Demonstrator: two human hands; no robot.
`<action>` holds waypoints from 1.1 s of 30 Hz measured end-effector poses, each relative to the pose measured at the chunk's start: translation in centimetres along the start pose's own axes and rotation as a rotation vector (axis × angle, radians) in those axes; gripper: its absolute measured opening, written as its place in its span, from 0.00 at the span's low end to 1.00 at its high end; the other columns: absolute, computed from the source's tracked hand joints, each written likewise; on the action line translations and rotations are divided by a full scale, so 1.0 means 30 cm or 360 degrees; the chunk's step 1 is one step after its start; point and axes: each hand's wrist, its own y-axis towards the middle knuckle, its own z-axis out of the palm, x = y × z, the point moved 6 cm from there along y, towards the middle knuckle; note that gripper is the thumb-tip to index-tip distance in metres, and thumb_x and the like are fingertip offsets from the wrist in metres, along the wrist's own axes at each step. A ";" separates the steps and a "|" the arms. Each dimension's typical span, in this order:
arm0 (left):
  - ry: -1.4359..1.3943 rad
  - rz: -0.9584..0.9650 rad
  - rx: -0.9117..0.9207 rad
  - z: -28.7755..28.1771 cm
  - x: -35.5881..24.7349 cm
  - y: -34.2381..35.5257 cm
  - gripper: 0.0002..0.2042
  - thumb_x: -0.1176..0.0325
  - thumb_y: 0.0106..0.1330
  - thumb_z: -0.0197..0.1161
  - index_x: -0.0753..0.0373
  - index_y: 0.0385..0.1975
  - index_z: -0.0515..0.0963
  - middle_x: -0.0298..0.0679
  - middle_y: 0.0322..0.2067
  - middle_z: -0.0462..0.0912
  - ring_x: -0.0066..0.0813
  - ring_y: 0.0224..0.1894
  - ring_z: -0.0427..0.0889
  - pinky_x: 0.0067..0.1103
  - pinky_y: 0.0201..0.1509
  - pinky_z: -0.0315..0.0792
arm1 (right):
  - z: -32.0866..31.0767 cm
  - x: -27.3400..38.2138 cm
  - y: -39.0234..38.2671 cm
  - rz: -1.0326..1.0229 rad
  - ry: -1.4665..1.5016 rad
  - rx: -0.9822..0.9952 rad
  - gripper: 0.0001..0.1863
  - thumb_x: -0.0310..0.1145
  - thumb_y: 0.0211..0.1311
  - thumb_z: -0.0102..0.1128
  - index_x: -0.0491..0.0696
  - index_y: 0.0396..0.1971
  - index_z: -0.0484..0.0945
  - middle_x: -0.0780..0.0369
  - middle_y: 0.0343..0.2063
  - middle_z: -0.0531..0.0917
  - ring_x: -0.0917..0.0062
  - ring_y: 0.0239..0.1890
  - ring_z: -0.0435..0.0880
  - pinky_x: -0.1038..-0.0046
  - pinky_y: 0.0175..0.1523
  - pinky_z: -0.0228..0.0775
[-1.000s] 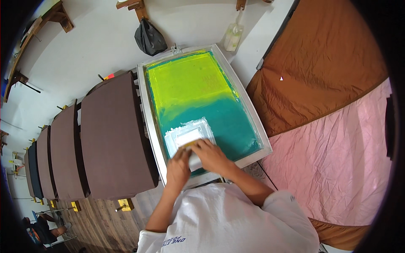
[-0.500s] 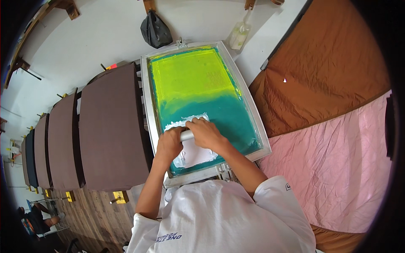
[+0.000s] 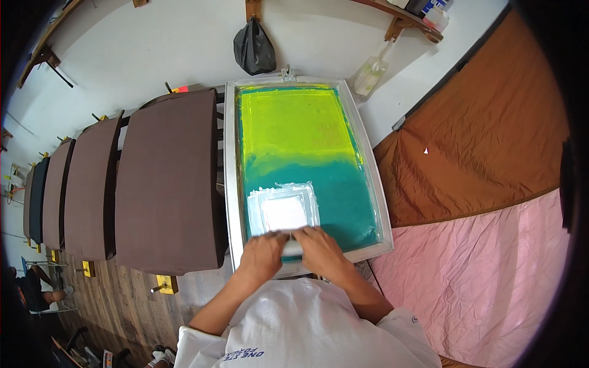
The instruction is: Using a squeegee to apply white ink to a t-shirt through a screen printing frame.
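A screen-printing frame [image 3: 231,165] with a pale metal rim lies before me, its mesh yellow-green at the far end and teal at the near end. A square patch of white ink [image 3: 286,211] is spread on the teal part. At the near edge of that patch, my left hand [image 3: 262,253] and my right hand [image 3: 319,249] are both closed round a squeegee [image 3: 292,248]. Only a pale piece of its handle shows between them. The squeegee's blade is hidden under my hands.
Several boards covered in brown cloth [image 3: 169,184] stand in a row on the left. Brown sheeting [image 3: 478,135] and pink sheeting [image 3: 478,276] hang on the right. A black bag [image 3: 254,48] hangs on the wall beyond the frame. At the lower left, a person [image 3: 40,288] sits.
Both hands have drawn the squeegee toward my body, uncovering more of the white ink patch behind it. The whole view has shifted slightly.
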 end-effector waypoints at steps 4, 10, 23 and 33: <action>0.0037 0.0038 -0.0416 -0.077 0.032 0.091 0.23 0.85 0.49 0.56 0.63 0.48 0.78 0.52 0.47 0.81 0.49 0.49 0.81 0.36 0.52 0.74 | -0.032 -0.028 0.137 0.0003 -0.0063 -0.0221 0.19 0.19 0.51 0.54 0.40 0.46 0.76 0.50 0.44 0.79 0.55 0.49 0.78 0.59 0.50 0.76; 0.0083 0.0051 -0.0567 0.067 0.095 0.060 0.27 0.87 0.51 0.54 0.62 0.54 0.75 0.53 0.57 0.74 0.50 0.62 0.72 0.36 0.60 0.71 | 0.103 -0.067 0.108 0.0007 -0.0228 -0.0430 0.27 0.18 0.47 0.56 0.41 0.54 0.74 0.45 0.57 0.72 0.52 0.60 0.72 0.59 0.60 0.70; -0.0161 0.0003 -0.0431 0.049 0.070 0.035 0.30 0.91 0.43 0.53 0.67 0.52 0.76 0.56 0.54 0.76 0.54 0.59 0.73 0.36 0.63 0.69 | 0.092 -0.063 0.093 0.0064 -0.0158 -0.0002 0.25 0.18 0.48 0.56 0.42 0.51 0.75 0.48 0.52 0.75 0.54 0.56 0.75 0.60 0.55 0.72; -0.0174 -0.0031 -0.0375 0.031 0.021 0.033 0.28 0.90 0.45 0.53 0.67 0.51 0.77 0.53 0.56 0.75 0.52 0.58 0.74 0.35 0.62 0.70 | 0.076 -0.059 0.065 0.0086 -0.0097 -0.0071 0.20 0.20 0.53 0.52 0.42 0.48 0.77 0.48 0.52 0.75 0.55 0.56 0.75 0.60 0.55 0.71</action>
